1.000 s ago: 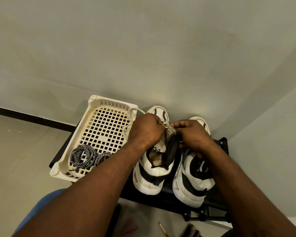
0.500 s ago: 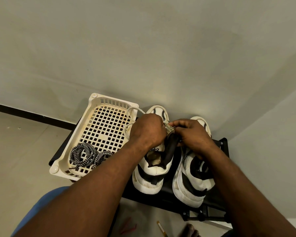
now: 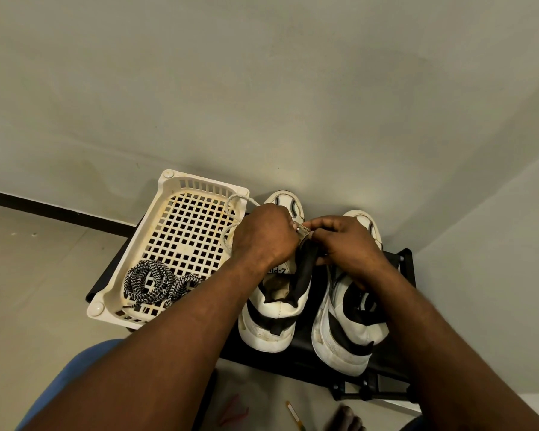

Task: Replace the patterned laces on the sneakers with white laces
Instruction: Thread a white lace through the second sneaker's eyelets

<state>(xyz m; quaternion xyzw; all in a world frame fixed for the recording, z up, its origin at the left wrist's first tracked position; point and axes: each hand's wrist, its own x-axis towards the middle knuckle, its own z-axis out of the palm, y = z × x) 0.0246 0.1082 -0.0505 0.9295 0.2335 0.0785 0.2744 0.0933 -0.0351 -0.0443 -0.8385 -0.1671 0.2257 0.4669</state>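
Note:
Two white sneakers with black trim stand side by side on a black rack, toes toward the wall. My left hand (image 3: 263, 234) and my right hand (image 3: 344, 244) meet over the lace area of the left sneaker (image 3: 273, 315). My left hand grips a white lace (image 3: 231, 223), which loops out to its left over the basket's edge. My right hand pinches the sneaker's upper edge beside the black tongue (image 3: 305, 269). The right sneaker (image 3: 346, 331) lies partly under my right wrist. Black-and-white patterned laces (image 3: 151, 283) lie coiled in the basket.
A cream plastic lattice basket (image 3: 168, 181) sits on the left part of the black rack (image 3: 405, 259). The wall stands close behind the toes, with a corner to the right. A small yellow item (image 3: 293, 412) lies on the floor below.
Both hands stay together over the left sneaker, with only slight finger movement. The black tongue has lifted a little and the lace loop has shifted slightly.

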